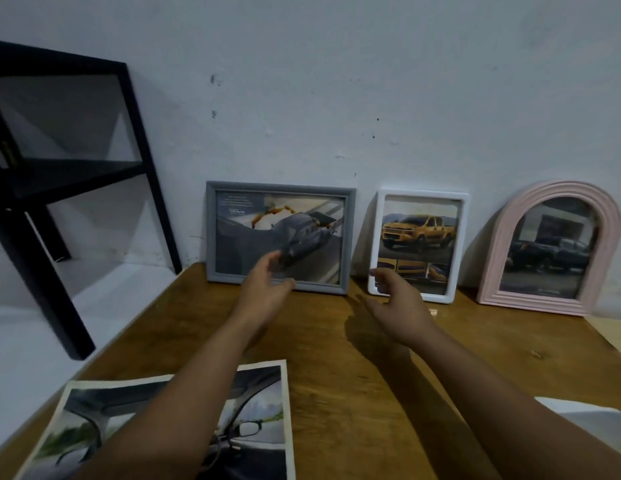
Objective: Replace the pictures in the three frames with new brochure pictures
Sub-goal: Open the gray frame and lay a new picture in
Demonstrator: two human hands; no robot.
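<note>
Grey, white and pink — those are the three frames we see leaning against the wall at the back of the wooden table [337,358], in the one head view we have. The grey frame [212,233] stands on the left with a dark car picture in it, the white frame [378,237] in the middle holds a yellow pickup, and the arched pink frame [610,230] on the right holds a dark pickup. All three are filled and upright, none opened or laid flat.

Our left hand [264,292] reaches in front of the lower edge of the grey frame, fingers spread and relaxed, grasping nothing; whether it touches the frame we cannot tell. Our right hand [399,303] hovers near the lower left corner of the white frame, likewise loose and empty.

A brochure picture [260,410] of a car interior lies flat at the near edge, partly under our left forearm, and a pale sheet [586,417] peeks in at the right edge.

We judge the work at its start — no swap shows as done, though we cannot tell whether the framed pictures are old or new.
</note>
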